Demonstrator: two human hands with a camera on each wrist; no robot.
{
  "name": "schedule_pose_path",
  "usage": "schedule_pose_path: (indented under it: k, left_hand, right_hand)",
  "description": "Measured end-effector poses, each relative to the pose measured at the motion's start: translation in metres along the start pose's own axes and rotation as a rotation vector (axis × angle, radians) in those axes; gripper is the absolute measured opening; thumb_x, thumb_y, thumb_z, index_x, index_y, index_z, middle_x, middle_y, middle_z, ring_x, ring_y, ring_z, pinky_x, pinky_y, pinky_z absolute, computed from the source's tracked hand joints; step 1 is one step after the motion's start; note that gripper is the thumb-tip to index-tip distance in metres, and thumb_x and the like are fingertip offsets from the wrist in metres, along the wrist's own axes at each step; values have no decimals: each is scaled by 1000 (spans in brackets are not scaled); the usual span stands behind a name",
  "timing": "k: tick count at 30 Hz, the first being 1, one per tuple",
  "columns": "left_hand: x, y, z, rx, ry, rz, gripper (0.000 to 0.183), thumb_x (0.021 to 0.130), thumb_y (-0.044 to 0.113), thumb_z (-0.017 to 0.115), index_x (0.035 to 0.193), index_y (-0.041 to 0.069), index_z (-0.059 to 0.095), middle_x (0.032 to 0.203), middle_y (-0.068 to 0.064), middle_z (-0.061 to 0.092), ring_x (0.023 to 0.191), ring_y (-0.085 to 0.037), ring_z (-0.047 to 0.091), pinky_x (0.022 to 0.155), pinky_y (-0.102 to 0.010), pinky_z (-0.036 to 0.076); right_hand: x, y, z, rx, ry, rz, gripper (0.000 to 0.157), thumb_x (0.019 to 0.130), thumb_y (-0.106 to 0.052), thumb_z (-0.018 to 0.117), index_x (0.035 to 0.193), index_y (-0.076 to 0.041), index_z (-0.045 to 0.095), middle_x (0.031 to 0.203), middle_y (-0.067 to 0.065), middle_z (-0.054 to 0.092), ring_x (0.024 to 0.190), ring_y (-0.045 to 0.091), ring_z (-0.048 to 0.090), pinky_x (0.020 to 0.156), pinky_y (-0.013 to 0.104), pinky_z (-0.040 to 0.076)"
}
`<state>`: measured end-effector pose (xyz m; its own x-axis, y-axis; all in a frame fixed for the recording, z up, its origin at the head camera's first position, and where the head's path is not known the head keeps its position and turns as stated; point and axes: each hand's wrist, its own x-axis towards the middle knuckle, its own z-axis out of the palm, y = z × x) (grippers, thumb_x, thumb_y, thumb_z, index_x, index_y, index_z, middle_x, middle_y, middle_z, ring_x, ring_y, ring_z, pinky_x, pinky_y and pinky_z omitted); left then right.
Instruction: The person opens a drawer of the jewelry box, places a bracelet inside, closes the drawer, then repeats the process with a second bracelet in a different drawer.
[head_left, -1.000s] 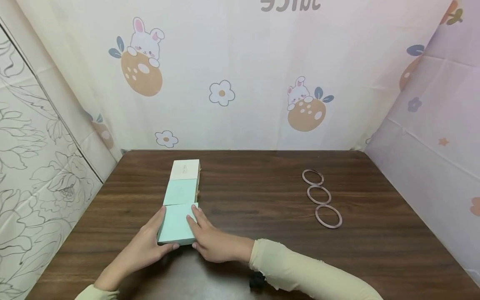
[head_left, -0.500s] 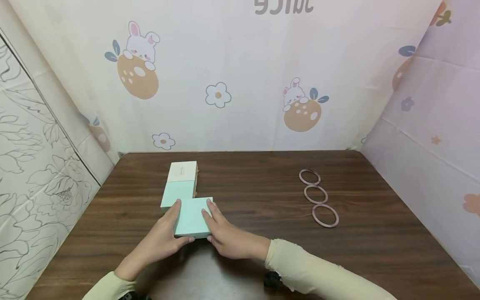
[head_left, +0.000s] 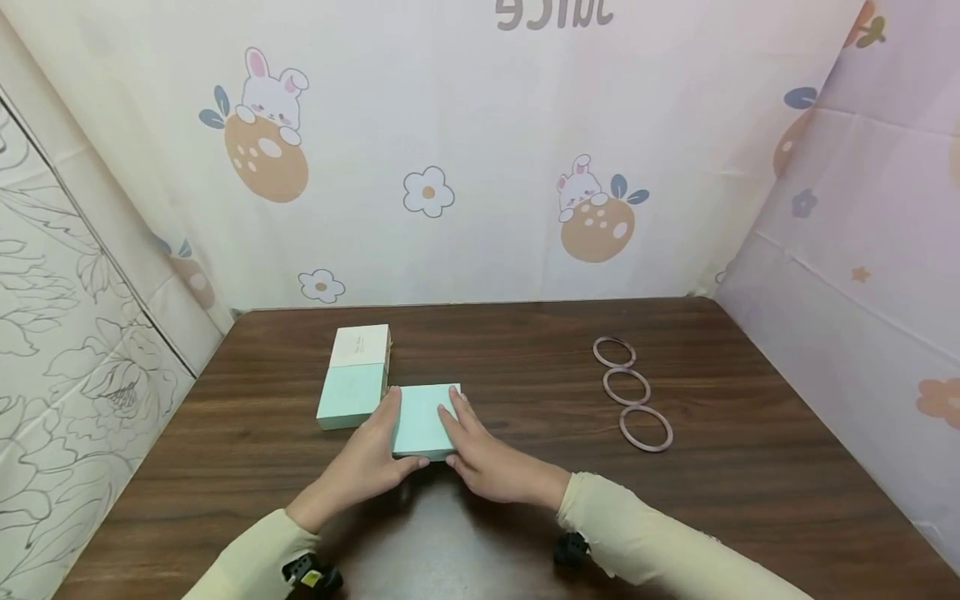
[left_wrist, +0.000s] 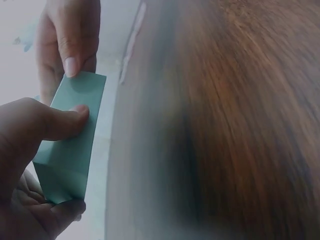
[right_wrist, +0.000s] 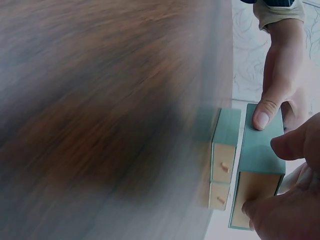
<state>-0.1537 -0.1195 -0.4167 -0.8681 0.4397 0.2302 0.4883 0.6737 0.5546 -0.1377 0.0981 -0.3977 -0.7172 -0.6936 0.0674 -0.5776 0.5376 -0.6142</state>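
Note:
A mint-green drawer box (head_left: pixel 423 421) is held between both hands, a little above the tabletop. My left hand (head_left: pixel 367 458) grips its left side, with the thumb across the near face, as the left wrist view shows. On the right side, my right hand (head_left: pixel 498 467) holds the box with its fingers on top and its thumb low on the near face. In the right wrist view, the box's tan drawer front (right_wrist: pixel 255 190) is partly covered by right-hand fingers. Left of the held box, another mint box (head_left: pixel 352 393) and a cream box (head_left: pixel 362 345) stand end to end.
Three pinkish rings (head_left: pixel 627 387) lie in a touching row at the right of the brown wooden table (head_left: pixel 510 358). A printed curtain (head_left: pixel 465 100) hangs behind the table. Small pulls (right_wrist: pixel 224 167) stick out of the standing boxes' drawer fronts.
Both hands have lifted the nearest mint box from the front end of the row and carried it to the right. The other two boxes and the rings stay in place.

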Motion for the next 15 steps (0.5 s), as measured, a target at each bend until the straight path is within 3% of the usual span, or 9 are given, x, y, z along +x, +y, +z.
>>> schedule_pose_path:
  k: [15]
  left_hand:
    - [32, 7, 29, -54, -9, 62, 102, 77, 22, 81, 145, -16, 16, 147, -37, 19, 132, -42, 33, 97, -46, 40]
  right_hand:
    - [-12, 28, -9, 22, 47, 70, 60, 100, -2, 43, 147, 12, 9, 151, 29, -16, 139, 41, -12, 109, 53, 14]
